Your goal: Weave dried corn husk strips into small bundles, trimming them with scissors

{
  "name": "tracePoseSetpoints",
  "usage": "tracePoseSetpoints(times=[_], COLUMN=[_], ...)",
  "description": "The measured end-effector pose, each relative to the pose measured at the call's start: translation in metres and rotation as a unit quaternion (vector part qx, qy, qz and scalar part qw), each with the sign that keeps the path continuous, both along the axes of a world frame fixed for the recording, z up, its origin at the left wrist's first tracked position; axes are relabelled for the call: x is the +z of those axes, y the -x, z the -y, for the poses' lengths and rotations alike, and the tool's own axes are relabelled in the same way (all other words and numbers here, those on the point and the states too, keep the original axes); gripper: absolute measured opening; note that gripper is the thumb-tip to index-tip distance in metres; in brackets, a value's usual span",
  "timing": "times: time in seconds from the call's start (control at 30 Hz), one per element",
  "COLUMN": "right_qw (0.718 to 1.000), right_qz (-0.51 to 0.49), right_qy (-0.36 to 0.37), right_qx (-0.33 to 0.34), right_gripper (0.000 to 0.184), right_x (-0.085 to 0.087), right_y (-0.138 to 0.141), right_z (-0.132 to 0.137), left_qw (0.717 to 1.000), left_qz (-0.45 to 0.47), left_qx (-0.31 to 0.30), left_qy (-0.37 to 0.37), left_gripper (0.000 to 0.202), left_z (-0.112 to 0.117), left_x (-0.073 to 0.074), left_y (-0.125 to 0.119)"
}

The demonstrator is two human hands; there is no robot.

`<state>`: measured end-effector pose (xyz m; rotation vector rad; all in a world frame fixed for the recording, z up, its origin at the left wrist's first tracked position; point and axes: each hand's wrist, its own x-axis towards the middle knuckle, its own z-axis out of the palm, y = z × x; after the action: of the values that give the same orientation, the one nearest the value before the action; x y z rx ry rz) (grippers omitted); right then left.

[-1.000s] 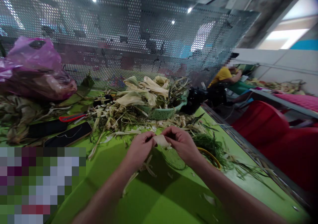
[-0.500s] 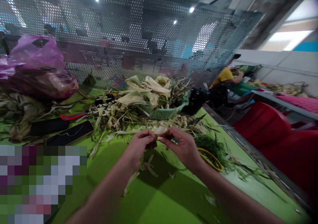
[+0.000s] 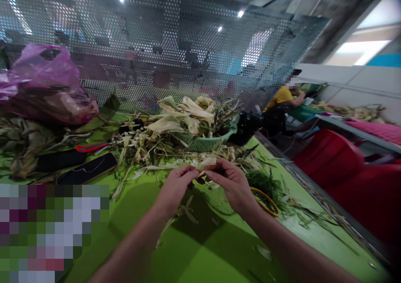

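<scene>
No readable text, label, brand, number or sign anywhere in view.

Smooth, bright-green counter (image 3: 200, 253). Beyond the left grip (image 3: 178, 187) and the right grip (image 3: 234, 186): a pale-green perforated plastic basket (image 3: 202, 144) amid straw-coloured dried plant scraps (image 3: 147, 145). Left of the left grip: a flat, black rectangular slab (image 3: 89, 170). Just beside the right grip: fine dark-green strands (image 3: 265, 182) and a yellow ring-shaped band (image 3: 277, 208).

Papery, matt husk piece (image 3: 207, 163) and glossy plastic bag (image 3: 52, 80)
</scene>
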<state>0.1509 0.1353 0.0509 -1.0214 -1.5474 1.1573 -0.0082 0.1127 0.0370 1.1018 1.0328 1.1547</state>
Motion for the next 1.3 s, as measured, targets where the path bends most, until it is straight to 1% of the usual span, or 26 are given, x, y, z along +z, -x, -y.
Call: tracePoseSetpoints(times=[0.1,0.23,0.3,0.37,0.43,0.5,0.57,0.67,0.77,0.83,0.9,0.97,1.1,1.23,1.3], right_qw=[1.0,0.999,0.997,0.994,0.991,0.989,0.989,0.993,0.995,0.995,0.994,0.994,0.996,0.998,0.999], right_qz=[-0.022,-0.045,-0.073,-0.095,-0.094,-0.073,-0.049,-0.029,-0.04,-0.059,-0.071,-0.072,-0.048,-0.001,0.011], right_qy=[0.008,0.019,0.032,0.055,0.087,0.112,0.116,0.096,0.084,0.079,0.075,0.074,0.074,0.049,0.034], right_qx=[-0.005,0.001,0.008,0.02,0.043,0.067,0.078,0.061,0.035,0.021,0.015,0.019,0.034,0.038,0.036], right_gripper=[0.012,0.015,0.02,0.03,0.035,0.028,0.017,0.012,0.013,0.014,0.016,0.018,0.019,0.02,0.023], right_x=[0.002,0.004,0.004,0.003,0.001,0.0,-0.001,-0.002,-0.002,-0.003,-0.005,-0.007,-0.007,-0.003,-0.002], right_y=[0.0,0.001,0.003,0.003,0.002,0.001,0.0,-0.001,0.002,0.004,0.006,0.007,0.007,0.005,0.003], right_z=[0.0,0.001,0.001,-0.001,-0.003,-0.006,-0.008,-0.008,-0.005,-0.002,0.0,0.0,0.0,0.0,-0.001], left_qw=[0.998,0.993,0.989,0.984,0.979,0.975,0.974,0.982,0.995,0.999,0.999,0.999,0.998,0.997,0.997], left_qz=[-0.047,-0.093,-0.112,-0.135,-0.158,-0.177,-0.19,-0.167,-0.081,-0.023,0.009,0.015,-0.008,-0.034,-0.029], left_qx=[-0.01,-0.008,-0.006,-0.001,0.003,0.004,0.007,0.022,0.03,0.03,0.034,0.044,0.061,0.051,0.04], left_qy=[-0.037,-0.073,-0.097,-0.114,-0.126,-0.132,-0.123,-0.082,-0.042,-0.032,-0.028,-0.026,-0.026,-0.047,-0.053], left_gripper=[0.025,0.023,0.024,0.023,0.022,0.019,0.017,0.019,0.022,0.023,0.023,0.02,0.014,0.009,0.008], left_z=[0.0,0.0,-0.001,-0.001,-0.003,-0.003,-0.004,-0.004,-0.005,-0.006,-0.006,-0.005,-0.001,-0.001,-0.002], left_x=[0.001,0.003,0.004,0.005,0.006,0.006,0.006,0.005,0.003,0.001,0.0,-0.002,-0.001,0.002,0.002], left_y=[-0.002,-0.003,-0.002,0.0,0.003,0.005,0.006,0.005,0.002,0.0,-0.002,-0.003,-0.004,-0.003,-0.002])
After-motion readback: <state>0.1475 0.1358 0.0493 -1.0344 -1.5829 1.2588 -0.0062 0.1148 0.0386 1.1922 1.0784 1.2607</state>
